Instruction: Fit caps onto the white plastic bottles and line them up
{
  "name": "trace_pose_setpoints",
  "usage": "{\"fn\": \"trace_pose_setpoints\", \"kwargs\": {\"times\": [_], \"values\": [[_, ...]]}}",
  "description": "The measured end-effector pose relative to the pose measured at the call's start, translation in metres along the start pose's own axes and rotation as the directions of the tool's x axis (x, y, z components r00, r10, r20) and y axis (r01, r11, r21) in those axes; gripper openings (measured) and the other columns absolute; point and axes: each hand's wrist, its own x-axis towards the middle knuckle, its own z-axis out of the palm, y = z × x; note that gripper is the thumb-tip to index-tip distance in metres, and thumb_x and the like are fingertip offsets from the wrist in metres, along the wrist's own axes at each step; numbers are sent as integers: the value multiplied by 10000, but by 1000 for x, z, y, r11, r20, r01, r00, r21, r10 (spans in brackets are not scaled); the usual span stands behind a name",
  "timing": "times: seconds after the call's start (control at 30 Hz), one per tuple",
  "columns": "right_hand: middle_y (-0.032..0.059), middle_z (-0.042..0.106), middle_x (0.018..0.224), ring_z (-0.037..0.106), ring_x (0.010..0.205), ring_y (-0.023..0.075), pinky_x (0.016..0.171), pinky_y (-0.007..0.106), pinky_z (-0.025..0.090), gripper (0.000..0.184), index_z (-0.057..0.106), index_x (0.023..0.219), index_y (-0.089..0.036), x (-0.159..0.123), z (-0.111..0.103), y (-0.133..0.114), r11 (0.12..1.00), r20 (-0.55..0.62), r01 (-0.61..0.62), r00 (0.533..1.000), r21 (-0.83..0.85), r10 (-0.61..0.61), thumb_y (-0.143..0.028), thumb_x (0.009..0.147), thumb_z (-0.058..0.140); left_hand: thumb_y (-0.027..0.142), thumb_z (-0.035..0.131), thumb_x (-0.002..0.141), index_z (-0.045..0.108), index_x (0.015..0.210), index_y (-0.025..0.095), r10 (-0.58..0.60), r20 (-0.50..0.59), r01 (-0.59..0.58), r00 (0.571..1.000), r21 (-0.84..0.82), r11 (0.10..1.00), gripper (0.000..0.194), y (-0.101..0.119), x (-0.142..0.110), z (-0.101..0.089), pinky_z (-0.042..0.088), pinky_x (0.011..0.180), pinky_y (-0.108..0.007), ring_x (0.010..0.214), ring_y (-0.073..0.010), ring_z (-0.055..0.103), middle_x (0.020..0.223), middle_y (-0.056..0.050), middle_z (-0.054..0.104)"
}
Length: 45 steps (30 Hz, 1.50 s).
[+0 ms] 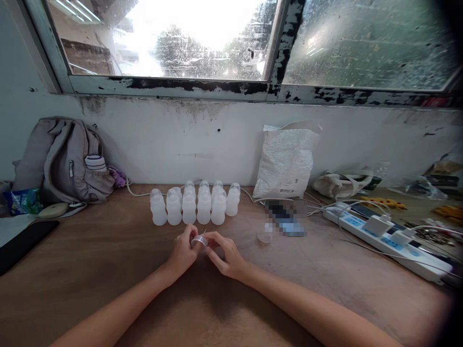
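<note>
Two bare arms are reaching in from the bottom and meeting in the middle of the brown worktop (90, 270); the left hand (183, 253) and the right hand (226, 255) are sitting close together, both pinching a small clear cap (199, 240) between their fingertips; the cap is sitting just above the worktop, right between the two hands, and it is looking shiny and see-through; the fingers of both hands are curling around it.

Just behind the hands, a bunch of small white bottles (195, 205) is standing upright in two short rows; the bottles are touching each other or nearly so; they are standing near the wall.

To the right of the hands, a little clear cup (264, 236) is sitting alone on the worktop; next to it something blurry is lying flat, and I cannot tell what it is; behind that a white plastic bag (285, 161) is leaning against the wall.

Far to the right, a white power strip (383, 238) is lying with plugs and thin wires in it.

On the left, a grey backpack (63, 161) is slumping against the wall; a dark flat thing (21, 243) is lying at the left edge of the worktop.

Above it all, a dirty window (217, 43) is letting in bright light.
</note>
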Motion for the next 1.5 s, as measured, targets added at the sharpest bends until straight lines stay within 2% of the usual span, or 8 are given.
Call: {"fn": "trace_pose_setpoints", "kwargs": {"times": [0.17,0.4,0.57,0.77,0.9,1.03,1.23,1.5], "values": [[54,569,894,547,760,141,720,274,448,240,475,1034,-190,1,0,0,996,-11,-35,999,83,36,-248,804,441,250,458,699,371,678,194,-6,1,6,1000,-16,1000,105,-1,0,-1,277,497,-194,501,-80,348,580,64,384],[-11,522,730,502,480,82,425,199,412,270,385,1048,-208,6,6,17,855,-108,-276,928,440,356,-369,831,391,314,454,757,402,692,181,6,20,-4,1000,-106,994,157,-1,2,1,308,494,-178,519,-69,378,638,49,435],[-28,485,597,447,415,62,391,187,372,273,484,717,-163,8,7,23,850,-67,-338,916,405,396,-418,798,434,342,518,723,419,708,177,-69,113,88,991,-182,979,193,-8,6,5,332,447,-168,490,-67,416,630,48,469],[-58,430,510,397,341,58,328,185,307,334,407,640,-180,12,6,29,798,-171,-379,847,468,502,-479,787,414,413,374,797,490,907,167,-131,261,229,956,-390,892,294,0,4,0,393,432,-183,569,-109,554,810,-35,566],[-52,444,526,394,348,60,333,190,298,305,437,669,-181,11,6,29,836,-190,-361,864,414,467,-461,788,430,461,324,809,463,994,167,-171,291,301,941,-498,813,375,0,5,0,421,448,-198,633,-134,592,865,-63,575],[-47,455,539,407,365,62,351,192,314,288,457,678,-177,9,7,30,864,-189,-343,882,370,431,-444,786,445,415,529,712,426,948,169,-163,271,272,949,-435,858,356,-3,5,4,390,404,-172,572,-114,564,761,-24,576],[-50,473,534,406,347,55,342,186,297,306,458,665,-159,11,7,38,771,-117,-421,839,479,531,-452,754,477,398,509,726,433,802,165,-175,231,250,957,-352,902,256,-4,6,5,356,395,-170,441,-63,455,595,38,528],[-51,470,513,384,319,44,327,182,263,315,500,667,-140,14,4,40,701,-97,-430,811,569,576,-449,715,532,431,497,725,479,886,180,-145,161,171,976,-161,972,299,4,3,2,411,513,-221,548,-106,520,709,2,599]]}}
